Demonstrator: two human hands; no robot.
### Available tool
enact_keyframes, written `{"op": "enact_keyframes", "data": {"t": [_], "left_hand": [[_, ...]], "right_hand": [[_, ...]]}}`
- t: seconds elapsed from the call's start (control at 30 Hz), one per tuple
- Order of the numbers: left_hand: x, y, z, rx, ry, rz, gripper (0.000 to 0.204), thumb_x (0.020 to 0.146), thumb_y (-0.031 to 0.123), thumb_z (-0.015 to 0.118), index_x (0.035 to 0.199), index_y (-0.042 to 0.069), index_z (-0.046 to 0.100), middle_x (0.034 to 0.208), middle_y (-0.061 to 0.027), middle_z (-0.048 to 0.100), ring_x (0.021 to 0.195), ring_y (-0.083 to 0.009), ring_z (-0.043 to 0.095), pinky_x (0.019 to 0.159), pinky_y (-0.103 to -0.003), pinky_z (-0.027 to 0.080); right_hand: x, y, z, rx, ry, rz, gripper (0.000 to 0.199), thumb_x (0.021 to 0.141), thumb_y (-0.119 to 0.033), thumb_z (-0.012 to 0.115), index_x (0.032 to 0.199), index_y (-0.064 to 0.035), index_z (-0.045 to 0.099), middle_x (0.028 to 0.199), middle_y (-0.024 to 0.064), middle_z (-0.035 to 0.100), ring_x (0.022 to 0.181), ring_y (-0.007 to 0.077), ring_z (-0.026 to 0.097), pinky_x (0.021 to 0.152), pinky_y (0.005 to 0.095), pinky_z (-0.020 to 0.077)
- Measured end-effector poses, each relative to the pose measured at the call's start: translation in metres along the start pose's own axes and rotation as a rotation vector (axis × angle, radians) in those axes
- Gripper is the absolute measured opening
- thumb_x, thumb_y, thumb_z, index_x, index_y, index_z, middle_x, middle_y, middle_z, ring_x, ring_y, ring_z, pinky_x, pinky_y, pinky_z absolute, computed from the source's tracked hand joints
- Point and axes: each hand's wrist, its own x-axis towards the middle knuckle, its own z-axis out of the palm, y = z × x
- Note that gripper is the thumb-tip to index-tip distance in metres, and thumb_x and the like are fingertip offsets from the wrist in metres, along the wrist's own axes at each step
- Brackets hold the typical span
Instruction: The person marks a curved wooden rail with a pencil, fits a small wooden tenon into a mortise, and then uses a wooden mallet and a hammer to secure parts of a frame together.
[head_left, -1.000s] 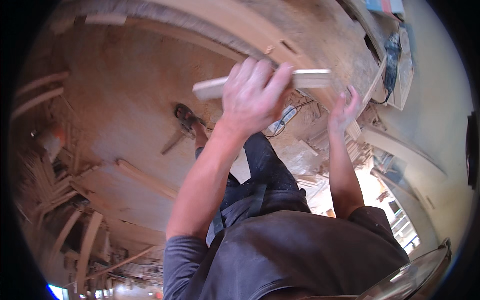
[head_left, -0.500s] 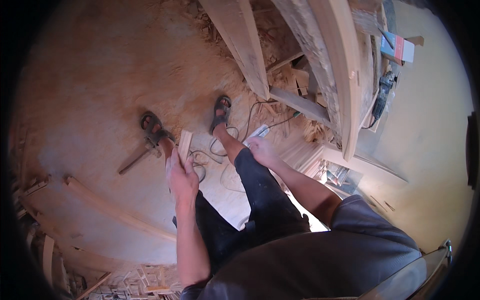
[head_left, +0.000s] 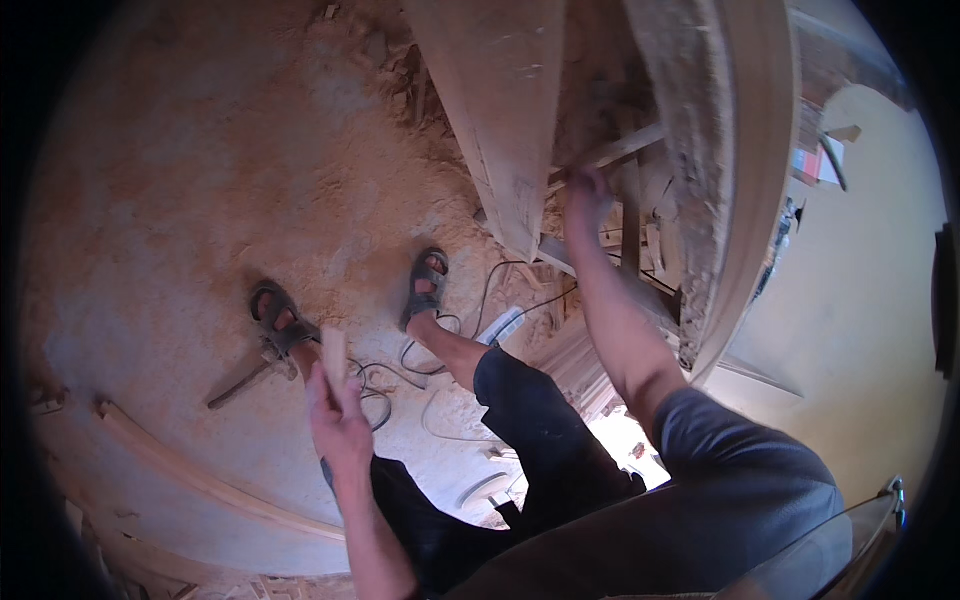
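Observation:
My left hand (head_left: 342, 428) is closed around a short, pale wooden block (head_left: 335, 357), held above the floor near my left foot. My right arm is stretched forward, and my right hand (head_left: 587, 208) is in the gap between a wide wooden board (head_left: 500, 110) and a thick rough-edged timber (head_left: 700, 170). A narrow wooden slat (head_left: 625, 147) lies right by its fingertips. Those fingers are dim and smeared by motion, so their grip does not show.
A dark cord (head_left: 410, 365) loops on the dusty floor beside my sandalled feet, near a white-and-blue object (head_left: 503, 325). A wooden-handled tool (head_left: 240, 383) lies left of them. A long curved wooden strip (head_left: 200, 480) is at lower left. Far right are a box (head_left: 825, 160) and a power tool (head_left: 778, 245).
My right hand has moved forward from beside my knee into the gap between the timbers. The left hand keeps the wooden block, slightly lower and further left. The whole view has shifted.

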Motion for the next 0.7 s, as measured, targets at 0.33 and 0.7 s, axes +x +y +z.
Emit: {"op": "enact_keyframes", "data": {"t": [0.33, 0.7], "left_hand": [[0.049, 0.026, -0.074, 0.251, 0.253, 0.061, 0.056, 0.095, 0.006, 0.067, 0.146, -0.009, 0.050, 0.131, -0.0172, 0.063, 0.119, -0.0220, 0.058, 0.103, -0.033, 0.045], [0.055, 0.065, -0.080, 0.409, 0.383, -0.021, 0.081, 0.094, 0.047, 0.071, 0.154, 0.000, 0.043, 0.130, -0.0196, 0.064, 0.120, -0.0268, 0.063, 0.110, -0.042, 0.048]], "right_hand": [[0.160, 0.190, 0.076, -0.438, -0.015, 0.293, 0.021, 0.092, -0.015, 0.061, 0.102, 0.0009, 0.071, 0.093, 0.0196, 0.073, 0.088, 0.0347, 0.069, 0.082, 0.0441, 0.0529], [0.220, 0.272, 0.075, -0.529, 0.036, 0.357, 0.021, 0.090, -0.016, 0.062, 0.101, 0.0007, 0.071, 0.091, 0.0173, 0.072, 0.085, 0.0332, 0.069, 0.078, 0.0433, 0.0526]]}}
